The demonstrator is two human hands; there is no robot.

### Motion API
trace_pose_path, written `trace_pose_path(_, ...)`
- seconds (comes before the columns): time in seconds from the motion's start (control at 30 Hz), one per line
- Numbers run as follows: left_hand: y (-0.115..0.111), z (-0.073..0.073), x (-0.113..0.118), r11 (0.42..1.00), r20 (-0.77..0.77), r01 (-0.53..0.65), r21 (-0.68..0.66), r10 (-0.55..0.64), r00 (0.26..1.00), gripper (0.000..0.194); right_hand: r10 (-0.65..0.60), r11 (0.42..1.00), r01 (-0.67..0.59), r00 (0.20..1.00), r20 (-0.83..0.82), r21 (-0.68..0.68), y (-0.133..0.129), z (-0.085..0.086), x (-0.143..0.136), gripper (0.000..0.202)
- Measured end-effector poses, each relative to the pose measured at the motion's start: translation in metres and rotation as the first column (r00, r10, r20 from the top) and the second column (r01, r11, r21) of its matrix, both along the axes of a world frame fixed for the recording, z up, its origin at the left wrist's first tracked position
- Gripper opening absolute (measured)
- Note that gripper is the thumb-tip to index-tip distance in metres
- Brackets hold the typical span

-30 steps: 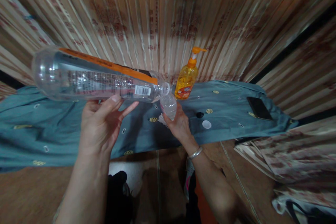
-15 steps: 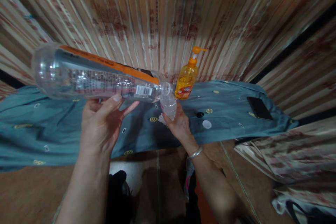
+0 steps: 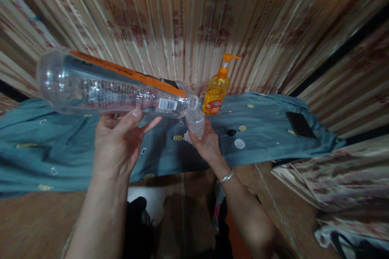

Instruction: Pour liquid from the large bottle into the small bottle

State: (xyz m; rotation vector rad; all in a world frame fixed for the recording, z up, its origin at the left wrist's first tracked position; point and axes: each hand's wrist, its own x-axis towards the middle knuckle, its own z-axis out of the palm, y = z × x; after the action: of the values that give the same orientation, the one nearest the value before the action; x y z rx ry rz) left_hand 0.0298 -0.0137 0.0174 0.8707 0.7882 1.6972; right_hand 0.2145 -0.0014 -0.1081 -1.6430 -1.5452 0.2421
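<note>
A large clear plastic bottle [image 3: 121, 89] with an orange and grey label lies nearly level in the air, its neck tipped slightly down to the right. My left hand [image 3: 120, 141] grips it from below, thumb on the near side and one finger stretched out. My right hand [image 3: 206, 141] is wrapped round a small clear plastic bottle [image 3: 195, 122], which leans with its top toward the large bottle's mouth. The two necks meet or overlap; whether liquid passes between them I cannot make out. Something white and crumpled [image 3: 188, 137] shows beside my right fingers.
Behind my right hand stands a pump bottle [image 3: 215, 93] of yellow-orange liquid. A black cap [image 3: 231, 132], a white round lid [image 3: 239, 143] and a dark phone [image 3: 300, 125] lie on the blue-green cloth [image 3: 258, 117]. A pleated curtain [image 3: 158, 28] hangs close behind.
Almost nothing differs. Both hands hold their bottles in nearly the same place, with only a very slight shift at the necks.
</note>
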Motion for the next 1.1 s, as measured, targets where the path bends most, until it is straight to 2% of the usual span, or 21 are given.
trace_pose_path(0.43,-0.0009,0.0022,0.0024,1.0,-0.007,-0.004,-0.012,0.004,1.0,0.022,-0.002,1.0,0.002,1.0,0.016,0.021,0.0008,-0.0033,0.0,0.062)
trace_pose_path(0.77,-0.0004,0.0009,0.0015,1.0,-0.003,-0.003,-0.012,0.003,1.0,0.02,-0.006,1.0,0.007,1.0,0.021,-0.03,-0.0006,0.0025,-0.0007,0.063)
trace_pose_path(1.1,-0.0009,0.0015,0.0022,1.0,-0.03,-0.006,-0.007,0.006,1.0,0.02,-0.01,1.0,0.01,1.0,0.017,0.009,0.0007,-0.0019,-0.0002,0.062)
